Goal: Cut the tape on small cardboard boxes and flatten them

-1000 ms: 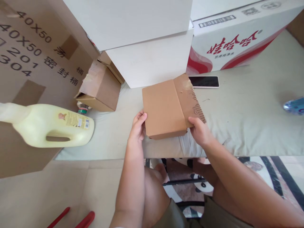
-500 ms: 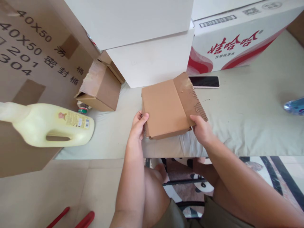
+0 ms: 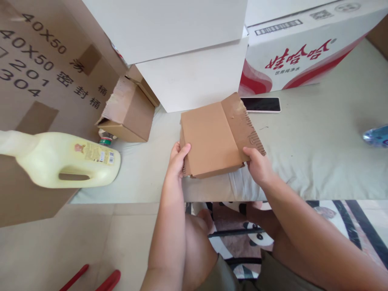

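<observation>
Head view: a squarish brown cardboard box (image 3: 209, 139) sits at two o'clock from the left hand (image 3: 177, 160), ten from the right hand (image 3: 257, 165). Left pinches its eight-o'clock edge; right pinches its ragged-edged flap (image 3: 241, 125) at four.

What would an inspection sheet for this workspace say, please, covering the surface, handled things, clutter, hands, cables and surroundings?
Surface: pale cloth covering, wrinkled towards the front edge.
Handled things: cardboard box, with a ragged-edged flap on its right.
Clutter: phone partly hidden by the flap; smaller carton and yellow jug at left; blue item cropped at right.
Hands: left hand grips the box's left side; right hand grips the flap.
Cables: nothing seen.
Surroundings: white boxes behind; large printed carton at left; red-and-white carton at rear right.
</observation>
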Demonstrator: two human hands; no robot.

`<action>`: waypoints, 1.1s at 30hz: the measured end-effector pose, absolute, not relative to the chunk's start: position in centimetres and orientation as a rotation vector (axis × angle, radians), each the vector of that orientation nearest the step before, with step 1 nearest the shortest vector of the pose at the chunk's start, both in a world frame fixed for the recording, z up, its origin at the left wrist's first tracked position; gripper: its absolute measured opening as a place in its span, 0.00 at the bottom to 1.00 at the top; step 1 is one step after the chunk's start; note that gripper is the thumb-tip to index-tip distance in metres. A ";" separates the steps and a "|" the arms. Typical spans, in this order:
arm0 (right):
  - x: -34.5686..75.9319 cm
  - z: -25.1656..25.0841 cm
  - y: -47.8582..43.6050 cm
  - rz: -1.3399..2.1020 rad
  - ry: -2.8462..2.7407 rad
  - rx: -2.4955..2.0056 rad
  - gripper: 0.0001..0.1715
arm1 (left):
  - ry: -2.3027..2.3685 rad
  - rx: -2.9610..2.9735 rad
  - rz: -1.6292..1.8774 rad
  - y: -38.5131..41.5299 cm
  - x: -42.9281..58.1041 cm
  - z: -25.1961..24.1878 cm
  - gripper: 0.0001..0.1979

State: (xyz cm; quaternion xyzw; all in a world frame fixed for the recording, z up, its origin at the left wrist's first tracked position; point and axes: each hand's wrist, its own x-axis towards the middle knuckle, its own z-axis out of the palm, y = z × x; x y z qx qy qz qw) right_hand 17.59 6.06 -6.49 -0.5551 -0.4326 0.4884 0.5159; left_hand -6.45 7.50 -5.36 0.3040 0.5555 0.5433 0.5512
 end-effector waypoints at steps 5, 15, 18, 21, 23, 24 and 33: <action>17.6 -6.5 6.0 1.159 -1.041 -1.321 0.18 | 1.339 0.725 1.300 7.5 -6.4 -5.3 0.37; 17.3 -4.9 5.9 1.147 -1.033 -1.317 0.13 | 1.324 0.784 1.319 7.7 -7.0 -5.8 0.34; 17.2 -4.8 5.7 1.165 -1.017 -1.338 0.14 | 1.333 0.789 1.346 7.7 -7.2 -5.7 0.36; 17.2 -4.4 5.6 1.182 -1.012 -1.337 0.14 | 1.309 0.779 1.317 7.7 -7.3 -5.7 0.37; 17.1 -4.3 5.6 1.191 -1.036 -1.314 0.14 | 1.291 0.784 1.307 7.8 -7.4 -5.8 0.37; 17.1 -4.2 5.7 1.189 -1.048 -1.301 0.13 | 1.289 0.786 1.309 7.8 -7.4 -5.9 0.36; 17.2 -4.2 5.6 1.161 -1.080 -1.293 0.13 | 1.292 0.765 1.315 7.7 -7.2 -6.1 0.33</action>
